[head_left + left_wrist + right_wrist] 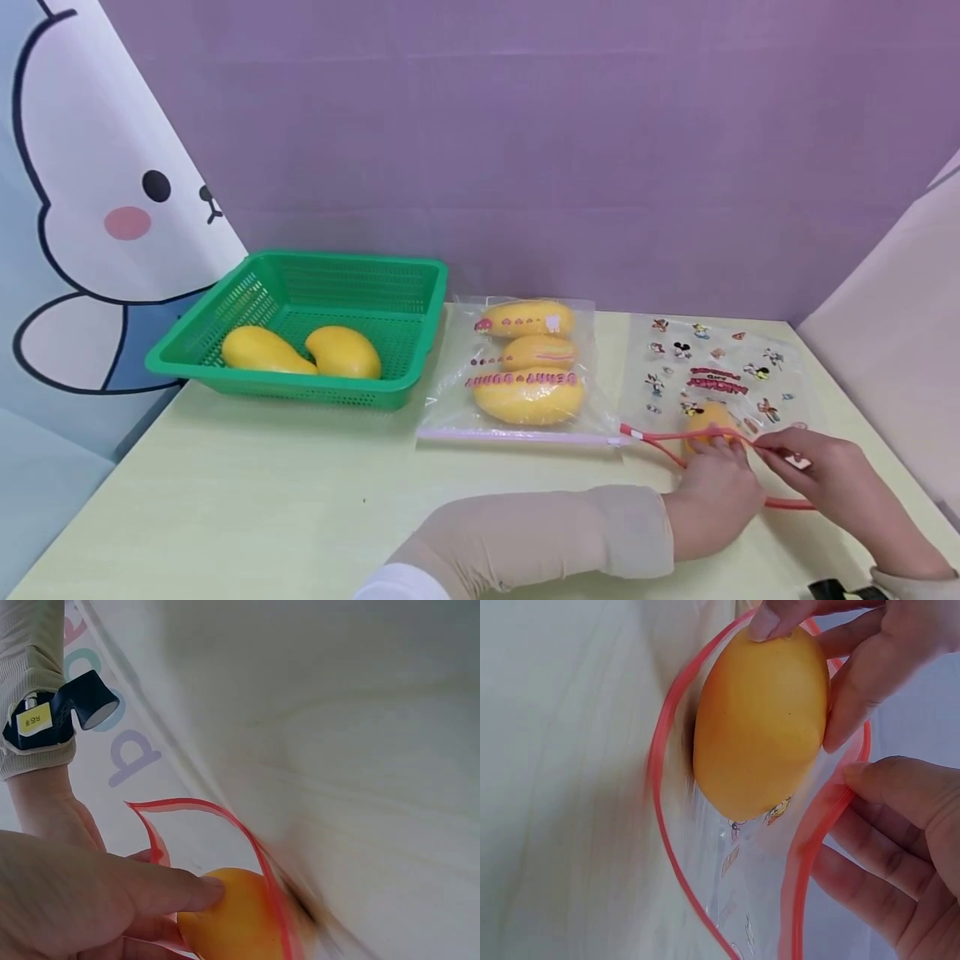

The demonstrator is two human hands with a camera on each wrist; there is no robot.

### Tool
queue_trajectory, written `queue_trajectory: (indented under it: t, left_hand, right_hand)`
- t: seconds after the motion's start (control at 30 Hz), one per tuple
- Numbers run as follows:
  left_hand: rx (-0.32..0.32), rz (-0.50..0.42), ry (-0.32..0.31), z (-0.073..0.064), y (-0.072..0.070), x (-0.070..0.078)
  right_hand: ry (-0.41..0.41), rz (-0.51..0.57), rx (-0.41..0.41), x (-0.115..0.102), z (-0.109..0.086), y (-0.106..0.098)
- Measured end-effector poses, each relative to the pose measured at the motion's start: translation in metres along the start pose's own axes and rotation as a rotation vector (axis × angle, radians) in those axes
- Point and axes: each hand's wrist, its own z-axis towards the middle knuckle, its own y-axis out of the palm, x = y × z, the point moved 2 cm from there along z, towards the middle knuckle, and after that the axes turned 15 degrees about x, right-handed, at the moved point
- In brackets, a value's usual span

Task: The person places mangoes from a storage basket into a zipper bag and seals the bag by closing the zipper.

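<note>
A clear zip bag (667, 383) with cartoon prints and a red zip edge lies at the right of the table. Its mouth is spread apart. My left hand (712, 500) grips a yellow mango (761, 724) at that mouth, thumb and fingers about one end, as the right wrist view shows. With thumb and fingers, my right hand (832, 471) pinches one side of the red edge (821, 817). In the left wrist view, the left thumb (176, 889) presses on the mango. The fruit's lower part is cut off there.
Left of the red-edged bag lies another clear bag (450, 408) with a lilac zip edge and several mangoes inside. A green basket (360, 287) at the back left holds two mangoes (343, 352). A purple backdrop (525, 150) stands behind the table.
</note>
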Motion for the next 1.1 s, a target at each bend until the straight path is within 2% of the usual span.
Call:
queue_trajectory:
  t: [0.27, 0.57, 0.7, 0.9, 1.1]
  left_hand:
    - [-0.021, 0.015, -0.025, 0.005, 0.009, 0.0]
    - [-0.155, -0.002, -0.127, 0.012, 0.015, 0.002]
    - [-0.138, 0.001, -0.141, 0.015, 0.018, 0.001]
    - [-0.118, -0.051, -0.185, 0.019, 0.021, -0.001]
    - [-0.124, -0.02, -0.181, 0.02, 0.022, -0.002]
  right_hand:
    - [0.003, -0.017, -0.016, -0.005, 0.002, 0.0]
    - [0.021, 0.004, -0.002, -0.005, 0.001, 0.002]
    - [0.027, 0.002, -0.006, -0.005, 0.001, 0.002]
    - [0.028, 0.01, -0.014, -0.004, -0.001, 0.003]
    - [0.024, 0.016, -0.004, -0.003, -0.003, 0.004]
